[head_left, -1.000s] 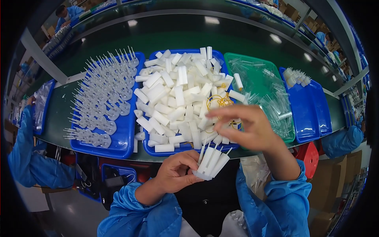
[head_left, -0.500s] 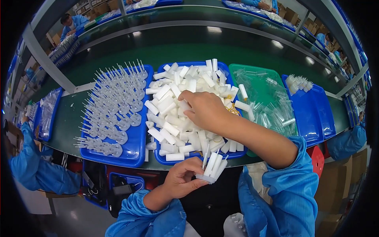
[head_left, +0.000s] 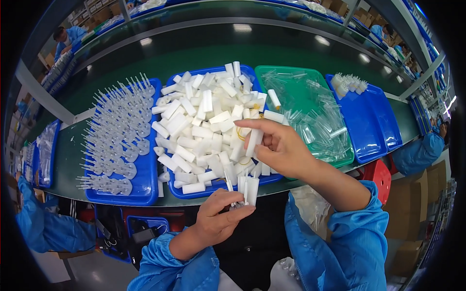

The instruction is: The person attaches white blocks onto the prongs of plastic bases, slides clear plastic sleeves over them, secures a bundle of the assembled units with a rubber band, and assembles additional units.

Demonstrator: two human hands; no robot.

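My left hand pinches the base of a small pin holder in front of the middle tray. Thin pins rise from it, and white sleeves stand upright over some of them. Above and to its right, my right hand grips one white foam-like cylinder between thumb and fingers. Behind the hands, a heap of similar white cylinders fills the middle blue tray. A few yellow rubber bands lie among them, partly hidden by my right hand.
On the left, a blue tray carries rows of clear pin holders. To the right are a green tray with clear plastic tubes and a blue tray with several white-topped pieces. A red stool stands below; co-workers sit around.
My right hand has come away from the heap toward me, with a white cylinder in its grip. The pin holder in my left hand has turned more upright. The whole view has shifted slightly.
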